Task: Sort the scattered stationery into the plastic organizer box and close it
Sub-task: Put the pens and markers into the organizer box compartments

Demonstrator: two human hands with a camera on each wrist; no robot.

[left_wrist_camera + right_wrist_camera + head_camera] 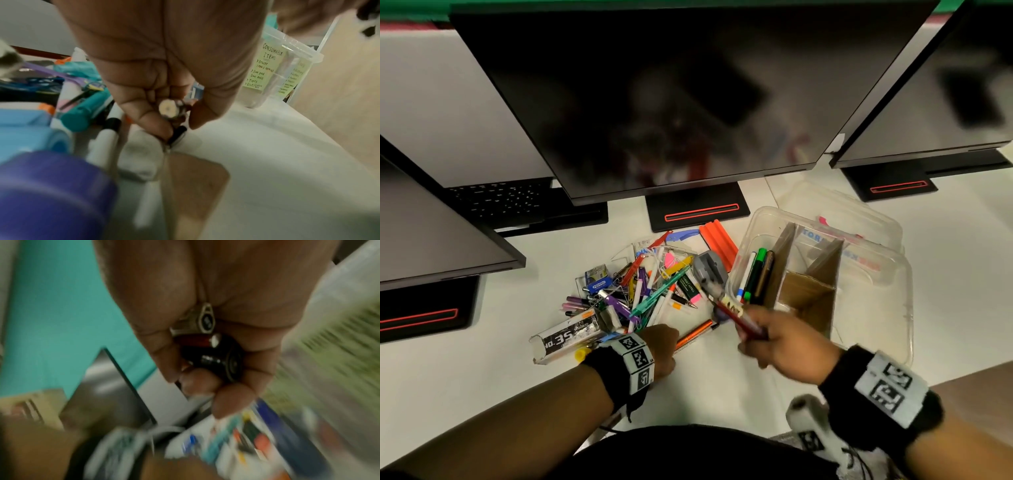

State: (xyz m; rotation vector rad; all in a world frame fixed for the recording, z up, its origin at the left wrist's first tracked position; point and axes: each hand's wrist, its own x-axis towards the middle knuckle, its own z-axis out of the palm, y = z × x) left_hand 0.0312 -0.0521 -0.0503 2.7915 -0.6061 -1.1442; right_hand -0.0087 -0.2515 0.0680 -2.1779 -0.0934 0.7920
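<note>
A heap of pens, markers, clips and erasers (643, 291) lies on the white desk. To its right stands the clear plastic organizer box (873, 301), open, with cardboard dividers (822, 263). Several markers (755, 277) lie in its left compartment. My right hand (756, 334) grips a bundle of pens (732, 313) at the box's near left corner. The blurred right wrist view shows red and black barrels (213, 352) in that fist. My left hand (671, 342) grips an orange pen (693, 334) at the heap's near edge. Its fingers (156, 120) curl round a pale butt end (169, 109).
The box's clear lid (842, 212) lies behind it. Three dark monitors on black stands (697, 209) line the back, with a keyboard (506, 198) at left. A staple box marked 35 (568, 337) lies at the heap's near left. A yellow label (265, 68) is on the box wall.
</note>
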